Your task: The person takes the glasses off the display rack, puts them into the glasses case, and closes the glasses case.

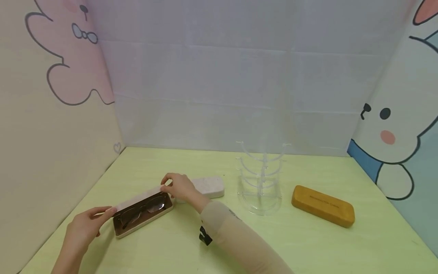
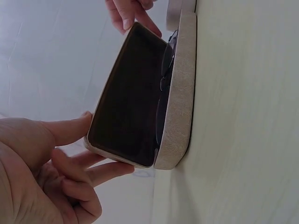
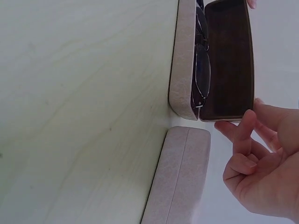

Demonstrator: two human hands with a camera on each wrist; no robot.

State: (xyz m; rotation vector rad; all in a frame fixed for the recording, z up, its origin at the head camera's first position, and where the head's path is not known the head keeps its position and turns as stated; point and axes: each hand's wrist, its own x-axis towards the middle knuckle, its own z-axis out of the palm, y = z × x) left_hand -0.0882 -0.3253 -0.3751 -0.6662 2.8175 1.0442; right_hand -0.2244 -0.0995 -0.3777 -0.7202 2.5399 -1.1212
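Note:
An eyeglass case sits at the left of the table with its lid raised. The lid has a dark lining, and the case's outside is pale and marbled. Inside lies a pair of eyeglasses with thin dark frames. My left hand pinches the lid's left end between thumb and fingers. At the other end, my right hand pinches the lid's corner, its arm reaching across the table. A second pale case, closed, lies just beyond the right hand, partly hidden by it in the head view.
Right of the middle stands a clear plastic display rack with several curved arms. Farther right lies a closed mustard-yellow glasses case. A black clip-like piece shows below the right sleeve. Cloth walls with cartoon figures enclose the light green table.

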